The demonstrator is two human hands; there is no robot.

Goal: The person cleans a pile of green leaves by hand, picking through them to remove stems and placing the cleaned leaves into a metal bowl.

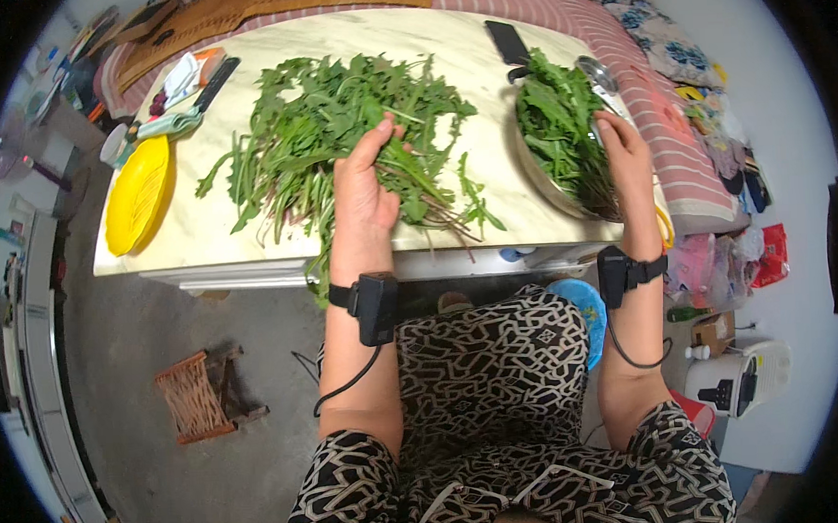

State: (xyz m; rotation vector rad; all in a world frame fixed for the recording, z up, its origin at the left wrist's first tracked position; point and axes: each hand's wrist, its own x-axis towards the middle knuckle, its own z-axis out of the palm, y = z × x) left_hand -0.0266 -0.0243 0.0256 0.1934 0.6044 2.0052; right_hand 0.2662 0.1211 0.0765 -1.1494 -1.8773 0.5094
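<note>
A large pile of leafy greens with thin reddish stems [295, 148] lies on the marble-patterned table [249, 234]. My left hand [370, 176] is at the pile's right part, its thumb and fingers closed around some greens [411, 171]. More greens [557, 122] fill a round metal bowl [552, 189] at the table's right. My right hand [621, 144] is at that bowl's right side, partly over its rim and the leaves; whether it grips anything is not clear. A metal ladle [597, 75] leans at the bowl's upper right. A small loose sprig [476, 196] lies between pile and bowl.
A yellow leaf-shaped plate [139, 196], a folded cloth [171, 123] and a black long object [216, 84] are at the table's left. A black phone [506, 42] lies near the far edge. Below are a blue-lined bin [581, 310] and a woven folding stool [193, 397].
</note>
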